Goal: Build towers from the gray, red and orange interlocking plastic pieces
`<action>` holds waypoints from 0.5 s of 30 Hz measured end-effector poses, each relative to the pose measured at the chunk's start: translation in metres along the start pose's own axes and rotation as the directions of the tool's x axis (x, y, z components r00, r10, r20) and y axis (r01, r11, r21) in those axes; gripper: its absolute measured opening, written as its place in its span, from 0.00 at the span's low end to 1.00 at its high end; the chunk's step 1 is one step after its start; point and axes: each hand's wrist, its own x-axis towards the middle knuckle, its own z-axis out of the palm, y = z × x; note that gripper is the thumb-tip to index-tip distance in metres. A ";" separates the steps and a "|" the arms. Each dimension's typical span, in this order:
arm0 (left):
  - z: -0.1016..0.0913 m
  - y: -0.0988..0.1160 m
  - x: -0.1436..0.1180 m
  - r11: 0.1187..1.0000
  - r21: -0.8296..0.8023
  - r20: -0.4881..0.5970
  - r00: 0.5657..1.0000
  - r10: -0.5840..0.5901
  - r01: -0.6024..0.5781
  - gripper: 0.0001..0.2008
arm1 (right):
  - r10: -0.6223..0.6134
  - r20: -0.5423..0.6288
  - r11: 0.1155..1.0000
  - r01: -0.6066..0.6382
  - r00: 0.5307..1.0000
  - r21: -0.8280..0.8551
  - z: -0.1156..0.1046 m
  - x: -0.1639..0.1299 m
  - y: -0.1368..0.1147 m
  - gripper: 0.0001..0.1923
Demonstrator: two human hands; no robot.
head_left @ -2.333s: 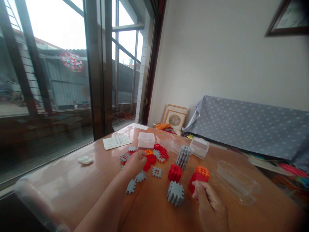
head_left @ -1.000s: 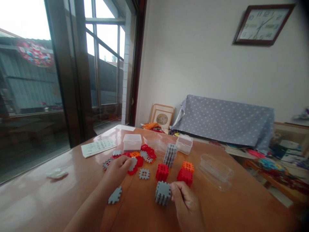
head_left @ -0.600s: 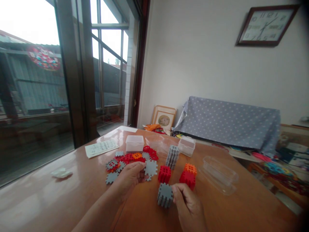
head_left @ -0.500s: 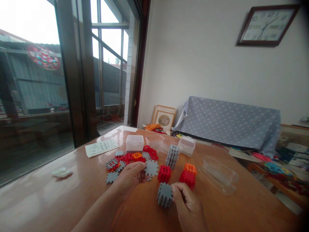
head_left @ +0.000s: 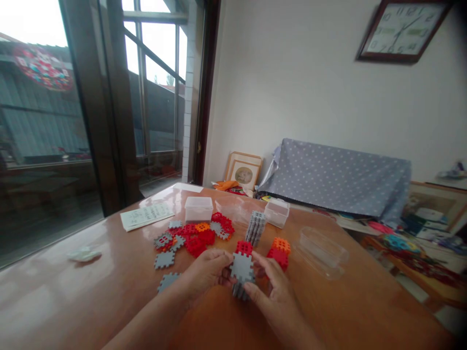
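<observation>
Both forearms reach in from the near edge of the surface (head_left: 109,272) and meet near its middle. The left hand (head_left: 206,272) pinches a flat grey tile (head_left: 241,266) upright against the top of the grey cube (head_left: 239,290). The right hand (head_left: 272,287) curls its fingers around the cube's right side, holding it. Half a second ago the hands were apart, the left one holding the tile by the red cube (head_left: 243,248); now tile and grey cube touch.
</observation>
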 end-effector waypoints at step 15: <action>-0.004 0.003 0.001 0.986 0.160 -0.110 0.992 0.064 -0.046 0.15 | 0.097 0.105 0.994 -0.091 0.990 -0.061 -0.018 0.007 -0.003 0.21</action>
